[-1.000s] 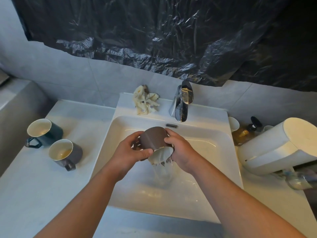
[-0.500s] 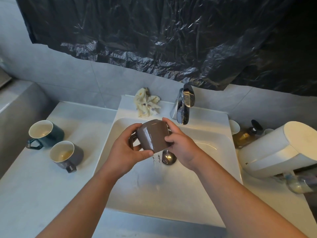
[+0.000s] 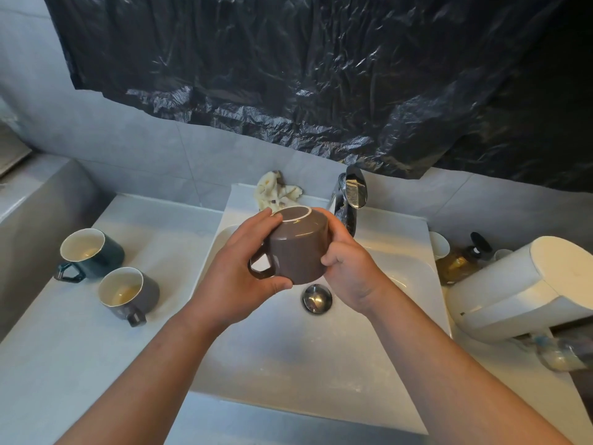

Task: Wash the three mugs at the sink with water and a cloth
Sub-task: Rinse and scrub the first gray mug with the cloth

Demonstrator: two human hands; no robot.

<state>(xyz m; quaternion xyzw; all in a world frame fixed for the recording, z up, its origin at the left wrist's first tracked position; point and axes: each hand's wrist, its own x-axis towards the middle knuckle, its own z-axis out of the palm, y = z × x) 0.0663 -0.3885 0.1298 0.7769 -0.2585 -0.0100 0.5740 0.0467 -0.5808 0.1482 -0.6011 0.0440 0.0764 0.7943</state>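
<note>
Above the white sink point(image 3: 401, 261) I hold a brown mug point(image 3: 298, 248) upside down, its white-ringed base facing up and its handle toward the left. My left hand point(image 3: 237, 268) grips the handle side, with the thumb under the rim. My right hand point(image 3: 349, 268) curls round the other side. A dark green mug point(image 3: 93, 252) and a grey mug point(image 3: 128, 292) stand on the counter at the left, both stained inside. A crumpled pale cloth point(image 3: 276, 194) lies on the sink's back ledge, left of the chrome tap point(image 3: 349, 200).
The metal drain plug point(image 3: 317, 298) shows in the basin below the mug. At the right stand an amber soap bottle point(image 3: 459, 263), a large white appliance point(image 3: 526, 284) and a lying plastic bottle point(image 3: 561, 351). Black plastic sheeting point(image 3: 321, 75) hangs on the wall behind.
The brown mug has been lifted and tipped fully upside down; water poured out of it a second ago and no longer runs. Both hands rose with it.
</note>
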